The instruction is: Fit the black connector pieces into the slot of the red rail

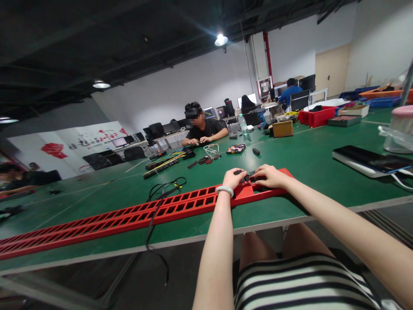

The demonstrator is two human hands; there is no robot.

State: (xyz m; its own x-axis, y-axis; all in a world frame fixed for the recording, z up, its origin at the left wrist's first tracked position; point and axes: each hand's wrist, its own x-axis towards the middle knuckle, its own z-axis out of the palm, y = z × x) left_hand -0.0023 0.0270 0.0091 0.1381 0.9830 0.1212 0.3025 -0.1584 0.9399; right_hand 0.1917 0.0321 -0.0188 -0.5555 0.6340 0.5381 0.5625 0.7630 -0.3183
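Observation:
A long red slotted metal frame [190,202] lies along the near edge of the green table. At its right end, my left hand [232,178], with a pale bangle on the wrist, has its fingers closed round a small black part [240,172]. My right hand [272,176] is just to the right, fingers bent onto another dark piece at the frame; its exact kind is too small to make out. Both hands rest low over the red metal, close together. A black cable [157,213] crosses the frame to the left and hangs over the table edge.
Across the green table [309,155], a person [206,129] handles small parts beside black strips with yellow wires [167,165]. A small black block [256,151] lies ahead of my hands. A phone on a white device [371,161] and a jar [400,129] stand right.

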